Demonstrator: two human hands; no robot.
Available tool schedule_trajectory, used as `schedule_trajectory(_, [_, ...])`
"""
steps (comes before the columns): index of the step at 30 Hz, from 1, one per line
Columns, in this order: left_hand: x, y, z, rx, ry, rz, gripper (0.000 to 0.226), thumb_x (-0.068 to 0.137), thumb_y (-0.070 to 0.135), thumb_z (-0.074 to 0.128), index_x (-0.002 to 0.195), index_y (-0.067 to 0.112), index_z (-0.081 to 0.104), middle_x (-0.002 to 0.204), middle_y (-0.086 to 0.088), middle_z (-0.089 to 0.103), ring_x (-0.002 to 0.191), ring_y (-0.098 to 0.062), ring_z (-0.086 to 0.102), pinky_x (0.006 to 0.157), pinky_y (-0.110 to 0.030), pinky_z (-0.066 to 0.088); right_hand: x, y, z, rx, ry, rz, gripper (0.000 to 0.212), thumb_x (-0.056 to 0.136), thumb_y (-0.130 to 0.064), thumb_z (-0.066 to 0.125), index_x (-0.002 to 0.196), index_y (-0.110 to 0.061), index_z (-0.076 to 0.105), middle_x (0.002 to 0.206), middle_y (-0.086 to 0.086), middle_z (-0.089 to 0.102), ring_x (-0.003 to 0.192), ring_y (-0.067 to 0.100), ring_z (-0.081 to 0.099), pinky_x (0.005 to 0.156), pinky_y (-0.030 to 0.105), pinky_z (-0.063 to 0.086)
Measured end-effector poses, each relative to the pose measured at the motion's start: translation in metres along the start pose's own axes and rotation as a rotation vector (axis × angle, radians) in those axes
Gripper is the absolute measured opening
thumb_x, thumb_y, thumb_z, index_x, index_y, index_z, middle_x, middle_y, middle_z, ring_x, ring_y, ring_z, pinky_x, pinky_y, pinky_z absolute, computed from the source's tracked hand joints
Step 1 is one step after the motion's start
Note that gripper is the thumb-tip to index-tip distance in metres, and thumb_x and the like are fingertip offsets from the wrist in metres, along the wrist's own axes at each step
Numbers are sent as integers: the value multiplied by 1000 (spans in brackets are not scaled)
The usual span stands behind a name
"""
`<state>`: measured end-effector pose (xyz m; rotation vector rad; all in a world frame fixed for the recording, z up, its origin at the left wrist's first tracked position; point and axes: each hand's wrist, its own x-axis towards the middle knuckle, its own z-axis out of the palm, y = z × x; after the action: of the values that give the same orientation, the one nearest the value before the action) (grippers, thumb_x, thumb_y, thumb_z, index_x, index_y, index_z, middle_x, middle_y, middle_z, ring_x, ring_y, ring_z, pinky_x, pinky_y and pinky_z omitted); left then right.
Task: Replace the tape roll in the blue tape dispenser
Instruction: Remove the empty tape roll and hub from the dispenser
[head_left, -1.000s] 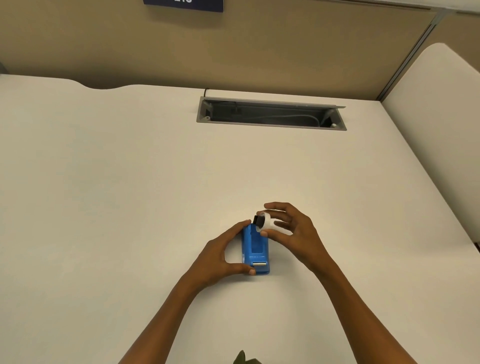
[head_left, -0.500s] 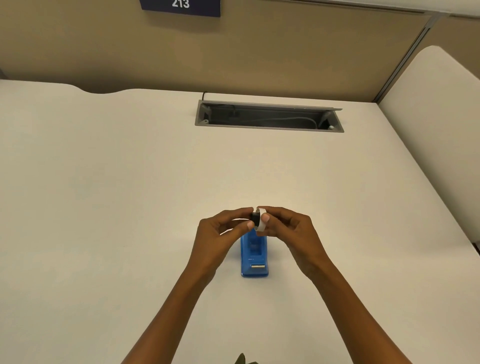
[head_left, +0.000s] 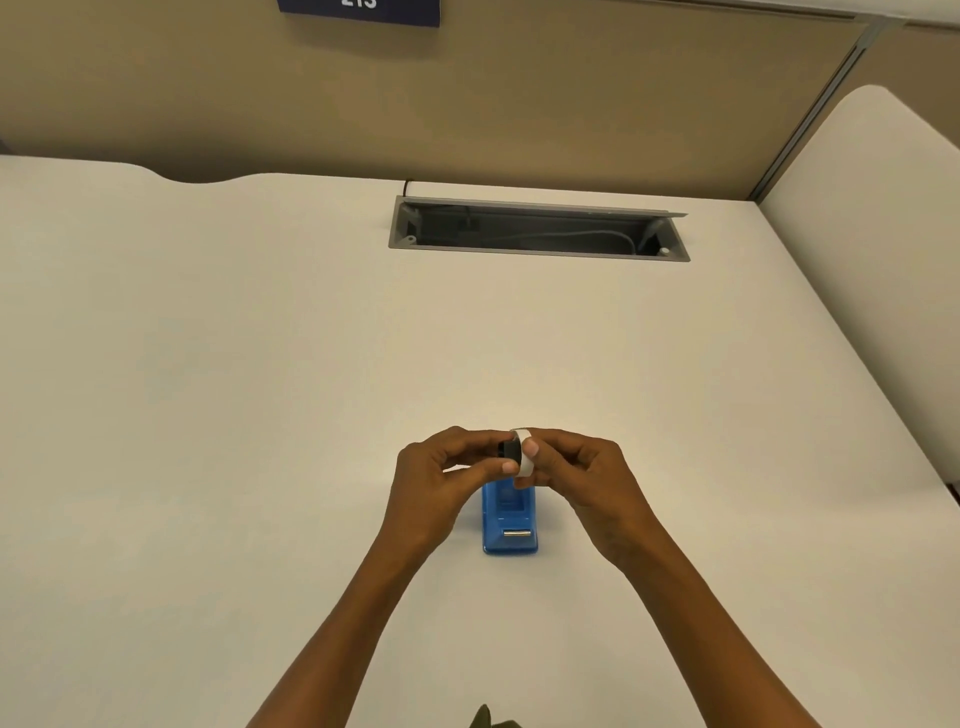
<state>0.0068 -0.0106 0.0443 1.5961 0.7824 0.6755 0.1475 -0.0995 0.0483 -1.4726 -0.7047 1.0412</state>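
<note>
The blue tape dispenser (head_left: 510, 525) stands on the white desk (head_left: 260, 415), its metal cutter toward me and its roll slot empty. Just above its far end, both hands meet. My right hand (head_left: 582, 483) pinches the white tape roll (head_left: 524, 457) by its rim. My left hand (head_left: 441, 483) grips the black core hub (head_left: 508, 450), which sticks out of the roll's left side. The fingers hide most of the roll and the hub.
A grey open cable tray (head_left: 537, 229) with cords is sunk into the desk at the back. A tan partition wall (head_left: 467, 104) rises behind it. A white side panel (head_left: 872, 260) runs along the right edge.
My left hand let go of the dispenser's side and rose to the roll, taking hold of the black hub. The roll shifted slightly left, over the dispenser's far end.
</note>
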Motion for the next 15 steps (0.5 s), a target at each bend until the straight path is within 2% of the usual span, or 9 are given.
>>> schedule_trajectory(5, [0, -3, 0, 62, -7, 60, 23, 76, 20, 72, 93, 36, 69, 90, 12, 72, 85, -3, 67, 80, -14, 51, 1, 2, -2, 27, -8, -13, 33, 71, -32, 69, 102, -21, 72, 93, -5, 77, 91, 13, 71, 70, 15, 53])
schedule_trajectory(9, [-1, -4, 0, -85, 28, -29, 20, 76, 24, 71, 96, 26, 72, 90, 7, 76, 84, -12, 71, 79, -23, 56, 4, 1, -6, 10, -54, -51, 29, 76, -18, 72, 104, -27, 71, 100, -2, 75, 94, 12, 68, 72, 15, 52])
schedule_trajectory(12, [-2, -4, -2, -216, 47, -127, 21, 72, 35, 68, 92, 30, 73, 90, 9, 76, 81, -15, 73, 75, -21, 57, 12, 0, -7, 44, -67, -74, 35, 77, -8, 72, 108, -23, 70, 103, -3, 73, 96, 11, 66, 75, 17, 52])
schedule_trajectory(15, [-3, -6, -6, -314, 86, -190, 20, 67, 39, 70, 86, 34, 73, 87, 12, 76, 80, -15, 73, 67, -13, 53, 28, -2, -9, 24, 37, -77, 40, 72, -8, 76, 109, -22, 70, 101, -8, 72, 90, 6, 64, 78, 19, 52])
